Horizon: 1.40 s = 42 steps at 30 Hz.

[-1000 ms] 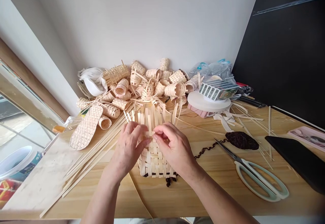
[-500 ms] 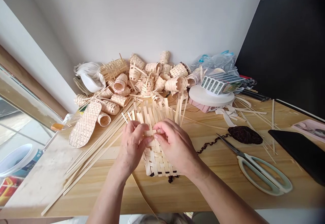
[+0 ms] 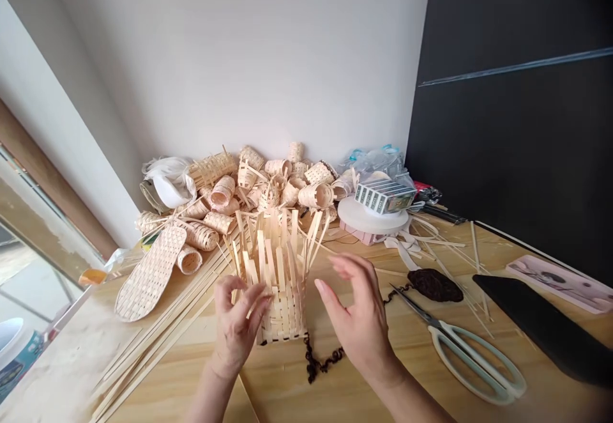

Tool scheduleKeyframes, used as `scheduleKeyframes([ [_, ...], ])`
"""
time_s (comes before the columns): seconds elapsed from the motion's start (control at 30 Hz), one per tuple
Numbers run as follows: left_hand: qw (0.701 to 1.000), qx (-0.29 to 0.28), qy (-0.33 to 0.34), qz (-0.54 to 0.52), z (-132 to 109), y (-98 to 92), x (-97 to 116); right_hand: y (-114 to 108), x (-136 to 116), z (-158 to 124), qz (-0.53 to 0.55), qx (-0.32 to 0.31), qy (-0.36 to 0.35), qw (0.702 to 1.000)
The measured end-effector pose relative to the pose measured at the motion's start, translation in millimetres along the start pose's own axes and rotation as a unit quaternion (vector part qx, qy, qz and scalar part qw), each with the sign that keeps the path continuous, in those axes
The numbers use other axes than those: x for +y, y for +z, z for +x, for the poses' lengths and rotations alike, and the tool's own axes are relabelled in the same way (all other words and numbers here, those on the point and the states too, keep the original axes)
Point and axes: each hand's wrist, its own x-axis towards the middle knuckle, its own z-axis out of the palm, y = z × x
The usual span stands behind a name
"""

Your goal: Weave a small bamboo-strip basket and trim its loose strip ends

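Observation:
A half-woven basket (image 3: 287, 317) of pale wood strips stands on the table, its long loose stakes (image 3: 280, 263) pointing up and fanning out. Dark trim runs along its bottom edge. My left hand (image 3: 237, 321) is at the basket's left front, thumb and forefinger pinched together; what lies between them, if anything, is hidden. Below that wrist, a thin strip (image 3: 248, 400) runs toward the table's front edge. My right hand (image 3: 357, 308) is apart from the basket on its right, open, thumb and fingers spread, holding nothing. A dark crinkled cord (image 3: 311, 365) trails from the basket's base behind that hand.
Scissors (image 3: 472, 353) and a dark yarn bundle (image 3: 435, 284) lie at right, beside a black flat object (image 3: 541, 327) and a pink tray (image 3: 560, 282). Small woven baskets (image 3: 316, 195) pile against the wall. Long strips (image 3: 158, 340) and a woven sole-shaped piece (image 3: 151, 276) lie left.
My right hand has let go of the basket's strips and moved right, opening. My left hand has moved lower on the basket's left side. The view has tilted up and turned right.

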Motion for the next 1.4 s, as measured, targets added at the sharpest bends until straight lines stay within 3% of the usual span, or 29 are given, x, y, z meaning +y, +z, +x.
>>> scheduleKeyframes([
  [0.07, 0.999, -0.016, 0.028, 0.001, -7, 8.8, -3, -1, 20, 0, 0.07, -0.031, 0.143, 0.987],
  [0.13, 0.995, -0.082, 0.054, -0.022, -11, 12.6, -3, 1, 35, 1, 0.19, -0.126, 0.257, 0.939],
  [0.2, 0.982, -0.155, 0.09, -0.056, -15, 9.0, -2, 3, 44, 3, 0.291, -0.186, 0.297, 0.89],
  [0.27, 0.969, -0.202, 0.112, -0.093, -20, -0.7, -5, 4, 50, 4, 0.332, -0.187, 0.31, 0.871],
  [0.37, 0.964, -0.211, 0.032, -0.16, -33, -15.3, -19, 4, 61, 6, 0.336, -0.181, 0.344, 0.858],
  [0.47, 0.947, -0.154, -0.148, -0.241, -45, -13.4, -45, 3, 71, 11, 0.368, -0.231, 0.299, 0.85],
  [0.53, 0.917, -0.132, -0.216, -0.308, -46, -1.2, -60, 4, 75, 15, 0.398, -0.262, 0.254, 0.842],
  [0.67, 0.837, -0.24, -0.252, -0.421, -22, 30.0, -67, 13, 82, 20, 0.433, -0.278, 0.224, 0.827],
  [0.77, 0.805, -0.264, -0.295, -0.443, 0, 46.2, -54, 20, 88, 17, 0.434, -0.263, 0.221, 0.833],
  [0.97, 0.819, -0.201, -0.311, -0.438, 5, 64.6, -28, 19, 89, 11, 0.385, -0.214, 0.194, 0.877],
  [1.17, 0.816, -0.161, -0.301, -0.467, -10, 79.1, -19, 15, 78, 13, 0.38, -0.232, 0.184, 0.876],
  [1.3, 0.802, -0.198, -0.292, -0.481, -4, 71.4, -13, 12, 87, 11, 0.378, -0.207, 0.205, 0.879],
  [1.4, 0.77, -0.3, -0.286, -0.485, 9, 56.0, -11, 11, 99, 7, 0.4, -0.178, 0.221, 0.872],
])
